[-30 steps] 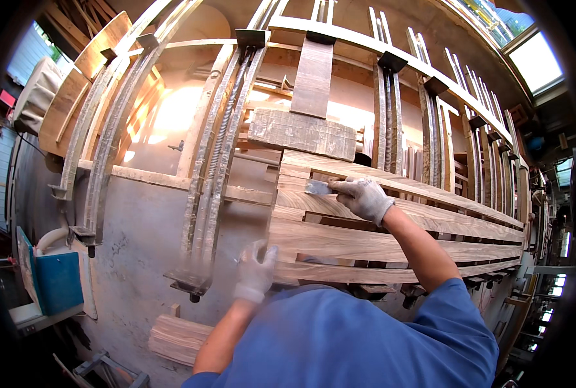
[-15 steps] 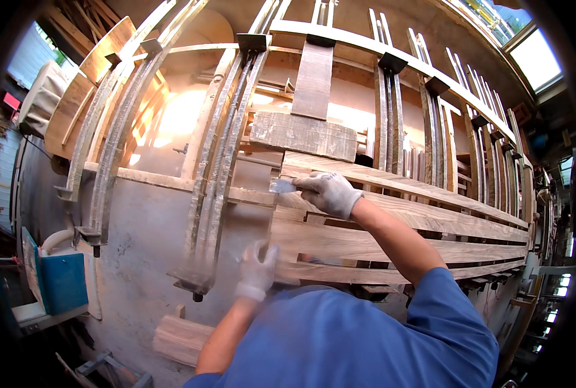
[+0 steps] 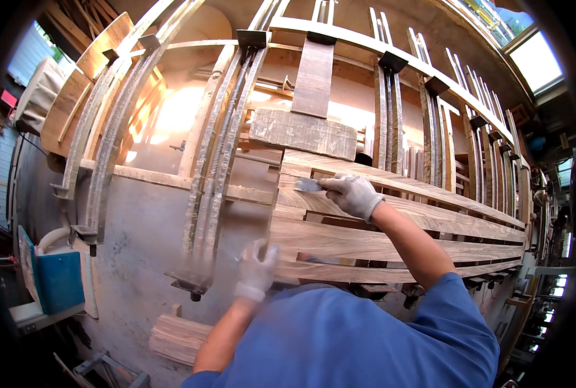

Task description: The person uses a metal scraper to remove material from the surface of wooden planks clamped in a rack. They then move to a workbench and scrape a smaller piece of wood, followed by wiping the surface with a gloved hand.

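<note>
My gloved right hand (image 3: 352, 194) is shut on a putty knife (image 3: 308, 185). Its flat blade lies against the left end of a slatted wooden panel (image 3: 391, 243), whose long brown slats run off to the right with dark gaps between them. My left hand (image 3: 256, 270), also gloved, hovers just off the panel's near left corner. Its fingers are curved and apart, with nothing visible in them, though blur softens the fingertips. A worn wooden block (image 3: 304, 134) sits against the panel's far edge, below an upright brown board (image 3: 313, 79).
Long metal bar clamps (image 3: 218, 161) stand left of the panel, and more clamps (image 3: 385, 107) line its far side. A pale wooden rail (image 3: 417, 61) crosses behind. A teal box (image 3: 63, 281) is at the left. Stacked wood pieces (image 3: 179, 337) lie near my left forearm.
My right hand has moved right and slightly nearer, carrying the putty knife from the panel's left edge further onto the wood. My left hand has stayed in nearly the same place.
</note>
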A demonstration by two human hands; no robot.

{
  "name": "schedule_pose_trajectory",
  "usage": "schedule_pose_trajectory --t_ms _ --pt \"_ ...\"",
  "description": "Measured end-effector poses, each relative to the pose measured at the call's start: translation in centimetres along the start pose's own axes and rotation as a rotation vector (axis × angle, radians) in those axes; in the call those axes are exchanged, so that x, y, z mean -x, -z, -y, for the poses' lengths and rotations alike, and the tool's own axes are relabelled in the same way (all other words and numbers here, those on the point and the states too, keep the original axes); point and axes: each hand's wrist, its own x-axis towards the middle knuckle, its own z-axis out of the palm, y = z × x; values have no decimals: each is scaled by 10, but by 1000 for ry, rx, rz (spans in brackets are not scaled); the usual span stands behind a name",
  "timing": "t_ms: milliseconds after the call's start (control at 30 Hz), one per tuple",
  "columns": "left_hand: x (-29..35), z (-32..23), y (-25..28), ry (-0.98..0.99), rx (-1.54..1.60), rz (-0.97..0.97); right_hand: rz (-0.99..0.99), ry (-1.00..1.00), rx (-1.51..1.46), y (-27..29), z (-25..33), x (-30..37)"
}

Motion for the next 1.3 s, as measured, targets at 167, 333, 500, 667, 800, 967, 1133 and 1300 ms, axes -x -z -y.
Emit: schedule_pose_trajectory --t_ms 167,333,500,667,800,967,1133,1300 --pt "-1 -2 2 -13 -9 17 -25 48 21 -19 35 -32" --pt "-1 4 -1 0 38 -3 -82 70 45 3 24 2" --pt "0 0 0 -26 10 3 -99 -36 77 14 -8 24" --pt "1 -2 2 -30 -9 6 -111 -29 80 9 -11 19" --pt "0 0 2 -27 -17 8 -91 3 89 -3 -7 1" --pt "-1 -4 3 -33 -10 5 -130 57 -17 -15 25 -47" --pt "-1 3 -1 -57 25 -33 -190 62 -131 8 23 -43" --pt "-1 0 0 -42 26 -16 -133 -12 -13 20 3 -1"
